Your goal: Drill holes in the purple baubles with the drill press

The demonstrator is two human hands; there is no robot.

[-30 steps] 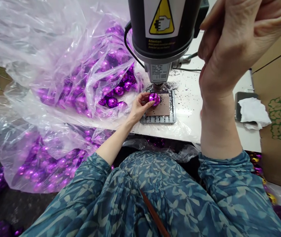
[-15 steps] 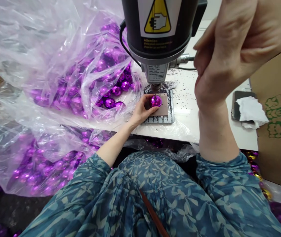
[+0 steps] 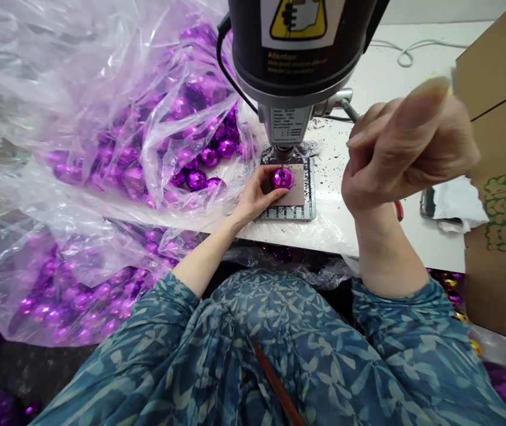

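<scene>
A shiny purple faceted ball (image 3: 281,178) sits on a square brown pad (image 3: 295,192) over the slotted metal base (image 3: 309,204) of a drill press (image 3: 290,77). My left hand (image 3: 259,192) is closed on the ball from the left, thumb in front and fingers behind. The chuck (image 3: 283,152) stands right above, its thin bit reaching the top of the ball; how deep it goes I cannot tell. To the right, my right hand (image 3: 406,151) is wrapped round the end of the press's feed lever (image 3: 349,110), the thumb uppermost.
Purple balls (image 3: 197,180) fill a clear plastic bag (image 3: 115,118) to the left, with more bagged balls lower down. Dark shavings dot the white table (image 3: 332,219). At the right lie a phone (image 3: 428,203), a white tissue (image 3: 461,201) and a cardboard box (image 3: 501,177).
My right hand has come down with the lever, which now slopes downward. The left hand keeps the ball in place on the pad. My view has shifted slightly.
</scene>
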